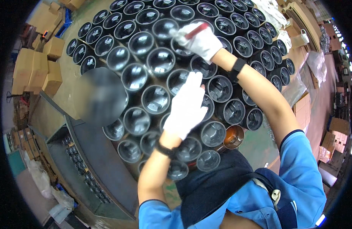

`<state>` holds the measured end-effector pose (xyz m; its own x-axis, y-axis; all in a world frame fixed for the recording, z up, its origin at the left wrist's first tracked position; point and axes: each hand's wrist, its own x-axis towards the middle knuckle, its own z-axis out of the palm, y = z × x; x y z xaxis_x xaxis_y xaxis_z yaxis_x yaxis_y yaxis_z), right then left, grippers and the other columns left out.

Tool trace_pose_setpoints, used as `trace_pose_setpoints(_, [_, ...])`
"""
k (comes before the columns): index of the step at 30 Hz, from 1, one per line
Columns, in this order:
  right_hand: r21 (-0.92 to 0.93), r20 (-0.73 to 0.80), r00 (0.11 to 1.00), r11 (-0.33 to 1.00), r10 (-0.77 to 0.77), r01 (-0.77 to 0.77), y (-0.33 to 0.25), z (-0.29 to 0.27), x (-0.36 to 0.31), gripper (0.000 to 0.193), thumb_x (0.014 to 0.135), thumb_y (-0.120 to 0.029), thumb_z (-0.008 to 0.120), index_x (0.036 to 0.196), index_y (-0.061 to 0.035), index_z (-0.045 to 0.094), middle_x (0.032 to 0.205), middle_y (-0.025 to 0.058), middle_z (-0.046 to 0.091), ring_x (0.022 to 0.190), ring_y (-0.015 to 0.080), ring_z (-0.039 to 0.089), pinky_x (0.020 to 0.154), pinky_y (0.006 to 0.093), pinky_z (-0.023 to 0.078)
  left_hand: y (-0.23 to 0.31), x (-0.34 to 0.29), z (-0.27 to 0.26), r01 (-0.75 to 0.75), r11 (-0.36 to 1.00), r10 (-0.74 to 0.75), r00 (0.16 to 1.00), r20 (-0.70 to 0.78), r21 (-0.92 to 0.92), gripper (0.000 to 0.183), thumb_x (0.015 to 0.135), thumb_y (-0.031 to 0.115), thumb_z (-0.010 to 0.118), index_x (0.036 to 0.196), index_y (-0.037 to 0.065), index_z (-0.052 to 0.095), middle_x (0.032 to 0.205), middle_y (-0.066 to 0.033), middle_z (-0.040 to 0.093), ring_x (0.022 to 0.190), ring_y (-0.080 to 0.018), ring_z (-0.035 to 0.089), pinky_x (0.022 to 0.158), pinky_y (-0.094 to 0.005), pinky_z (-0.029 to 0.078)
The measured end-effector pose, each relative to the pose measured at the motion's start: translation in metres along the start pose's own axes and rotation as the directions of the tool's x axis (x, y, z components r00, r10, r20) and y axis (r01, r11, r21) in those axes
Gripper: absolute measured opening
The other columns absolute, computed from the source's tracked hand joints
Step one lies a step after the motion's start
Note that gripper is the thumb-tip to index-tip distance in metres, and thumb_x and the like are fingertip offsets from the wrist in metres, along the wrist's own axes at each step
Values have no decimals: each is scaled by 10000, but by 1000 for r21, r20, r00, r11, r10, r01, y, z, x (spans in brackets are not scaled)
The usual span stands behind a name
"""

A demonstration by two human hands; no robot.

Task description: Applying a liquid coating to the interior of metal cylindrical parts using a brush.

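Note:
Many dark, round, glossy vessels with pale rims, like this one (161, 60), stand packed upright in front of me. My right hand (202, 41), in a white glove, reaches over the far middle of the group. Its fingers are closed round a dark red handle (196, 31); the working end is too blurred to make out. Beneath those fingers is a hazy-looking vessel (165, 29). Nearer to me, my gloved left hand (186, 104) hovers over or rests on the vessels, fingers stretched out, holding nothing visible. Whether it touches a rim I cannot tell.
A copper-coloured pot (234, 137) stands at the group's near right edge. Cardboard boxes (31, 70) are stacked at the left, above a grey metal bin (95, 156) with smaller dark pieces inside. A blurred round patch hides the vessels' left edge. Clear plastic sheeting (317, 66) lies at right.

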<state>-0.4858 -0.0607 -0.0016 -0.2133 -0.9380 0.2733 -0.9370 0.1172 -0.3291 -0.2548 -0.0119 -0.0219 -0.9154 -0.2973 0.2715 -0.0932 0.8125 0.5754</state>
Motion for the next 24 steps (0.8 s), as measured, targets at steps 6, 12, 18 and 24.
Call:
trace_pose_setpoints(6, [679,4,978,718,207,-154,17,-37,-15,316,989,-339,614,1030,-45,723,901,48,743,806,173,682,736,288,528,-2,1,-2,-47,999,47,999,-15,10,613,729,176,734,1292,-11,578,1517,-226,417,1418,-381,394,1137,-431,388])
trace_pose_setpoints(12, [681,71,865,610,497,-406,37,-158,-124,365,974,-367,647,1138,-52,734,850,1,717,671,47,590,640,225,498,-6,5,4,-39,999,40,999,27,-24,619,729,161,726,1306,3,570,1550,-221,370,1438,-380,359,1150,-429,366])
trace_pose_setpoints(18, [614,235,641,399,731,-681,24,-213,-256,360,935,-408,701,859,-59,739,795,5,711,620,48,583,573,203,463,15,-3,-19,-23,999,29,988,149,-44,605,766,165,752,1318,-4,573,1539,-225,384,1412,-381,399,1128,-414,388])
trace_pose_setpoints(24, [538,292,493,286,820,-793,14,-188,-325,371,914,-415,722,869,-48,731,759,-15,679,614,52,542,554,227,447,94,-30,-29,-159,976,201,924,325,-149,475,820,207,724,1237,4,625,1388,-206,557,1289,-367,537,1070,-419,452])
